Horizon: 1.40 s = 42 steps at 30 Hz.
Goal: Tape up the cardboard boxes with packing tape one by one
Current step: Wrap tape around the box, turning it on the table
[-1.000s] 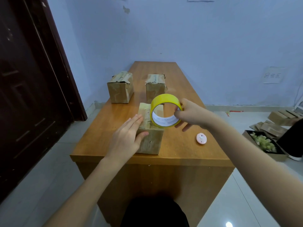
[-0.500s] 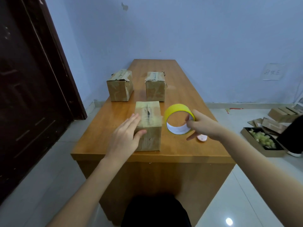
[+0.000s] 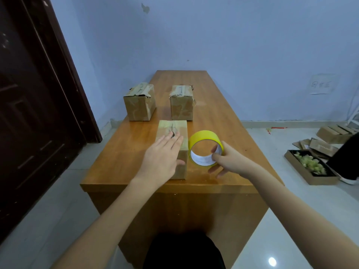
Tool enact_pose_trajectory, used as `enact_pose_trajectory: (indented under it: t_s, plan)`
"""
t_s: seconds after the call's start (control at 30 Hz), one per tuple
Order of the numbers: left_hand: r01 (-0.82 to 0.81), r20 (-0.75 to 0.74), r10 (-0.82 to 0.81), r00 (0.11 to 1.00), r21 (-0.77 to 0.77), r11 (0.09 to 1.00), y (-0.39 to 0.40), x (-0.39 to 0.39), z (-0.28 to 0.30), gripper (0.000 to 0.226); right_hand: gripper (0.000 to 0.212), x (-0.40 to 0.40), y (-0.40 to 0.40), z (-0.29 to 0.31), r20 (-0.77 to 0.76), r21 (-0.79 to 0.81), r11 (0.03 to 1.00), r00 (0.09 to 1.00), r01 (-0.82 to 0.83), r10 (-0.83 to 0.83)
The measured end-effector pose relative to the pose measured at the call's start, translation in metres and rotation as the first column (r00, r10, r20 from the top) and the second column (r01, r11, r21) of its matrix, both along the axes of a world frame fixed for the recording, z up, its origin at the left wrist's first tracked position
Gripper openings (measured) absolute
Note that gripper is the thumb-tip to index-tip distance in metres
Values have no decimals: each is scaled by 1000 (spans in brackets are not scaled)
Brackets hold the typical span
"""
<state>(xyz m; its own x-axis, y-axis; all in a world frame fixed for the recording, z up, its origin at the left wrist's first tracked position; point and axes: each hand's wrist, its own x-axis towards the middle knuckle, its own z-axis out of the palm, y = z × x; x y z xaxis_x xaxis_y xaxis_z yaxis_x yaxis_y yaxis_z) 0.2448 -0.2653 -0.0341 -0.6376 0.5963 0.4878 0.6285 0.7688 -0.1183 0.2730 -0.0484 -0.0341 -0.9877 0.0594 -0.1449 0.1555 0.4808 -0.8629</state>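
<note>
Boxes: three on the table (image 3: 223, 117), all with crumpled tape on top. Near box (image 3: 173, 133) stands at the front edge, its near face partly hidden by the left hand (image 3: 161, 161), which lies flat on it, fingers straight. Two far boxes (image 3: 140, 102) (image 3: 182, 102) stand side by side behind. Tape roll (image 3: 206, 147), yellow, stands on edge just right of the near box; right hand (image 3: 230, 162) pinches its rim, lower fingers hidden.

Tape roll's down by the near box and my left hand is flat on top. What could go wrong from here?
The yellow tape roll stands on its edge, pinched only at its rim by the right hand; let go and it may roll along the table. The near box sits close to the front edge, so a push from the left hand could tip it off.
</note>
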Motion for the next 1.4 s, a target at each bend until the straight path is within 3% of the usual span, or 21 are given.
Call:
enact_pose_trajectory:
  t_s: [0.07, 0.3, 0.4, 0.5, 0.6, 0.7, 0.87, 0.97, 1.07, 1.13, 1.23, 1.4]
  plan:
    - [8, 19, -10, 1000, 103, 995, -1, 2, 0, 69, 14, 0, 0, -1, -39, -24, 999, 999, 25, -26]
    - [-42, 117, -24, 993, 526, 849, 5, 13, -10, 67, 29, -8, -22, 16, -161, -402, 907, 965, 129, -208]
    - [-109, 223, -56, 973, 660, 743, 7, 17, -14, 69, 31, -8, -22, 18, -75, -328, 939, 988, 105, -137]
    - [-136, 264, -75, 962, 696, 705, 6, 18, -16, 70, 20, -7, -27, 20, 20, -250, 968, 1000, 19, -14]
    - [-111, 282, -122, 952, 684, 721, 0, 17, -10, 73, 11, -8, -33, 31, -7, -210, 974, 996, -83, 83]
    - [-70, 247, -91, 965, 575, 815, -8, 13, -9, 67, 12, -11, -36, 47, 13, -158, 981, 993, -116, 120]
    - [-175, 418, -166, 893, 664, 727, -31, 10, -18, 60, 19, -16, -49, 57, 6, 0, 992, 992, -128, 128]
    - [-209, 450, -123, 884, 618, 758, -37, 12, -18, 61, 19, -21, -55, 62, 48, 66, 985, 986, -162, 159]
    - [-224, 320, 88, 943, 420, 879, -38, 16, -17, 65, 17, -25, -63, 70, 60, 185, 965, 982, -188, 180]
    - [-161, 188, 105, 977, 314, 936, -37, 19, -17, 58, 18, -26, -70, 73, 50, 268, 942, 979, -204, 198]
    - [-116, 126, 84, 988, 272, 955, -39, 23, -19, 44, 21, -26, -75, 76, 49, 373, 903, 977, -212, 209]
    - [-106, 98, 83, 992, 261, 959, -40, 23, -19, 45, 22, -24, -67, 80, 85, 379, 893, 970, -241, 226]
